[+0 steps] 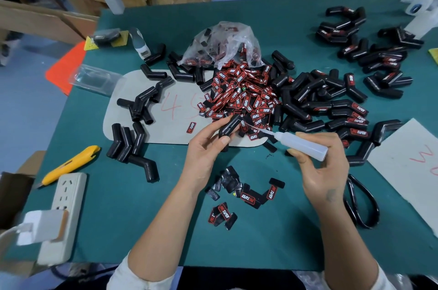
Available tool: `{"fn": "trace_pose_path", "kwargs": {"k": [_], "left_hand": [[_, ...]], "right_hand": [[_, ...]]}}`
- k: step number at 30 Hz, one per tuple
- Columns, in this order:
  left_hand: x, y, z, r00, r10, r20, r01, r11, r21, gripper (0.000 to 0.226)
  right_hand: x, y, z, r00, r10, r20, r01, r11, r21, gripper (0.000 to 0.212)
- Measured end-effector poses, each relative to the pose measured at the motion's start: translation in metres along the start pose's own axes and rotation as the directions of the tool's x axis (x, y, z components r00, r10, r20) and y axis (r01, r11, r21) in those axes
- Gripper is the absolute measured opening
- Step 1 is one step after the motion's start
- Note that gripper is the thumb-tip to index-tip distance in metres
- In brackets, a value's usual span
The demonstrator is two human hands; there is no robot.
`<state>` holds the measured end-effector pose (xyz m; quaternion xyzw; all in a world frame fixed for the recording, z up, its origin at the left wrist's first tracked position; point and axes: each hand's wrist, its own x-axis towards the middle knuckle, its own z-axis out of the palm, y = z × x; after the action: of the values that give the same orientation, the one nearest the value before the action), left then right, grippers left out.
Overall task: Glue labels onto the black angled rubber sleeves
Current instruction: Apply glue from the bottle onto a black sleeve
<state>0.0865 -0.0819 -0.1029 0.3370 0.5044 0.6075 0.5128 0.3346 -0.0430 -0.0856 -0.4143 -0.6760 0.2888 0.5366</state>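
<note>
Left hand [203, 147]: fingers curled round a black angled rubber sleeve [229, 126] — held above the green table [147, 218].
Right hand [322, 166]: gripped a translucent plastic glue bottle [301, 144], its nozzle tip at the sleeve.
Red-and-black labels [239, 93]: heaped just behind.

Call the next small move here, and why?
Probably squeeze a dab of glue onto the sleeve. The left hand holds it bare, with no label on it, and the right hand grips the glue bottle with its thin nozzle almost at the sleeve. Loose labels lie just behind.
</note>
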Motion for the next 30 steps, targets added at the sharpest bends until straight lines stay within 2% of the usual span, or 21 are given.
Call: {"fn": "trace_pose_path", "kwargs": {"k": [5,11,22,30], "left_hand": [[-0.0005,-0.0010,0.0001,1.000,-0.004,0.003,0.004,1.000,0.008,0.045],[-0.0009,-0.0007,0.0002,1.000,-0.003,0.008,0.003,1.000,0.017,0.051],[0.0029,-0.0034,0.0012,0.999,0.033,0.030,-0.031,0.996,-0.089,0.040],[0.0008,0.0011,0.0029,0.999,0.028,0.032,-0.024,0.993,-0.114,0.040]], "right_hand": [[0.0002,-0.0001,0.0003,1.000,-0.014,0.018,0.014,1.000,0.003,0.027],[0.0002,0.0006,0.0004,1.000,-0.005,0.023,0.004,1.000,0.006,0.028],[0.0004,-0.0025,0.0003,1.000,0.005,0.020,-0.005,1.000,-0.005,0.028],[0.0000,-0.0019,0.0002,1.000,0.007,0.026,-0.007,1.000,-0.005,0.027]]}}
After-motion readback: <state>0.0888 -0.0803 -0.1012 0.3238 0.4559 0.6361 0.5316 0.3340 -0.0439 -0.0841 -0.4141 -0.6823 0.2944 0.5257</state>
